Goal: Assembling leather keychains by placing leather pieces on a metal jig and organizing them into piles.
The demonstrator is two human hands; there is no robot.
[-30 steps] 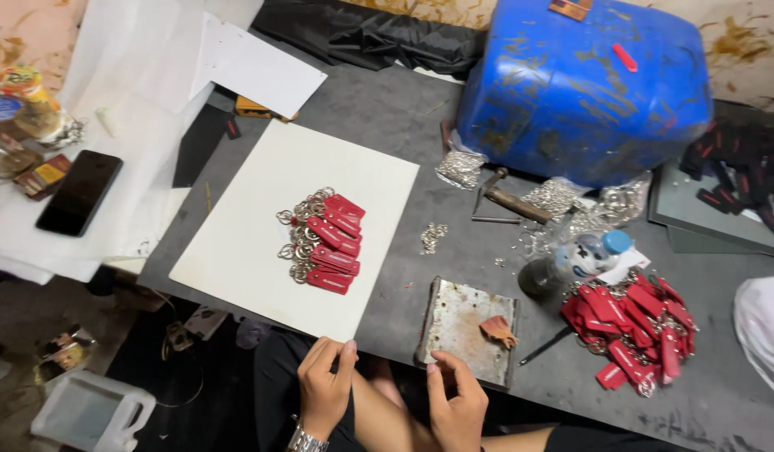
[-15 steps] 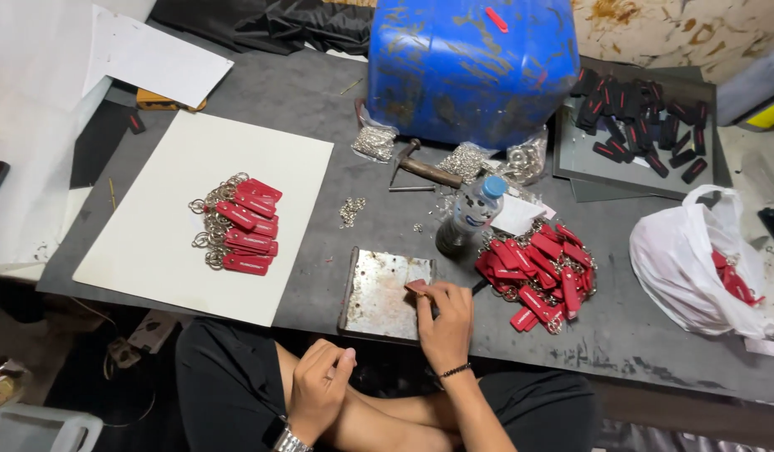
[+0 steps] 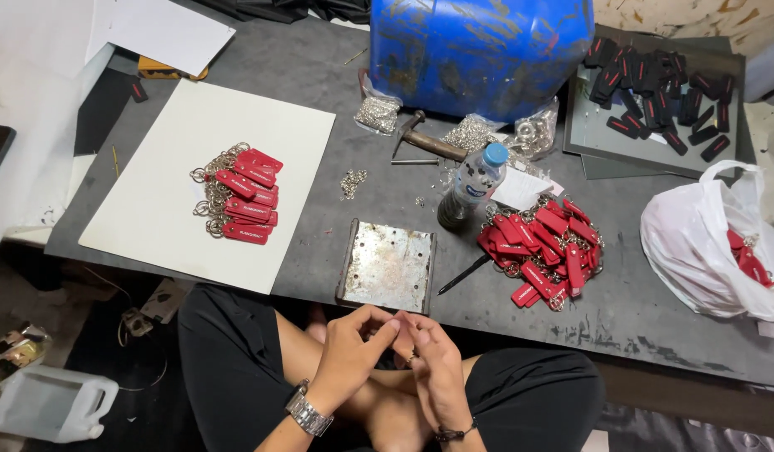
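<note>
Nearest the camera, the left hand (image 3: 353, 343) and the right hand (image 3: 429, 356) meet over the lap, just below the edge of the grey surface (image 3: 320, 192), fingers curled toward each other and fingertips touching; whether something small is pinched between them I cannot tell, as the fingers hide whatever is there. Just beyond them, at the surface's near edge, lies a scuffed metal plate (image 3: 389, 266) with holes in it, and a dark punch tool (image 3: 464, 274) rests beside it at an angle. To the right of that sits a loose pile of red key tags (image 3: 544, 249), with a plastic bottle (image 3: 471, 186) standing just behind it. To the left, a neater stack of red tags with rings (image 3: 240, 197) lies on a white board (image 3: 161, 209). Farther back are small metal rings (image 3: 352, 182), a hammer (image 3: 429, 142), a blue drum (image 3: 479, 50) and a tray of black tags (image 3: 655, 84); a white bag (image 3: 709, 238) sits at the right. Working over the lap rather than over the surface, any small part that slips from the fingertips would likely drop to the dim floor and be hard to find.
</note>
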